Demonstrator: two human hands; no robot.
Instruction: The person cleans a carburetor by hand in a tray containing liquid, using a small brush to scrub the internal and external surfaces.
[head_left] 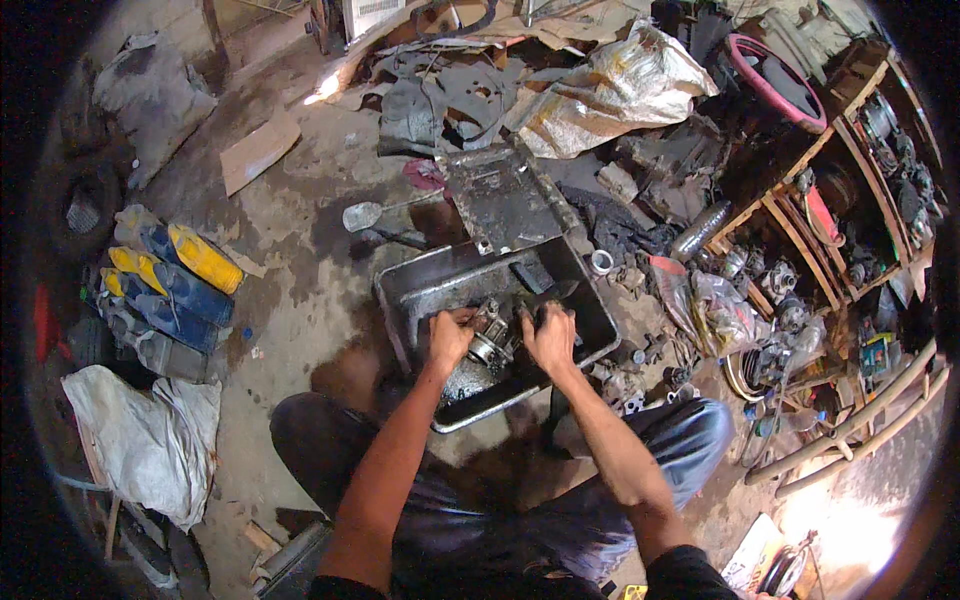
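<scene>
Your left hand [452, 335] grasps the metal part [490, 340] in the black bin [592, 322]. Your right hand [551, 335] is curled just beside it; its grip cannot be determined.

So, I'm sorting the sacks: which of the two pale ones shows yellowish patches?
The upper sack, beyond the black tub; the left-hand sack, near the picture's left edge, looks plain greyish-white.

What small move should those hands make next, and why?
Perhaps bring the right hand in to steady the metal part: the left hand grips its left side over the black basin, while the right is close on its other side, contact unclear.
</scene>
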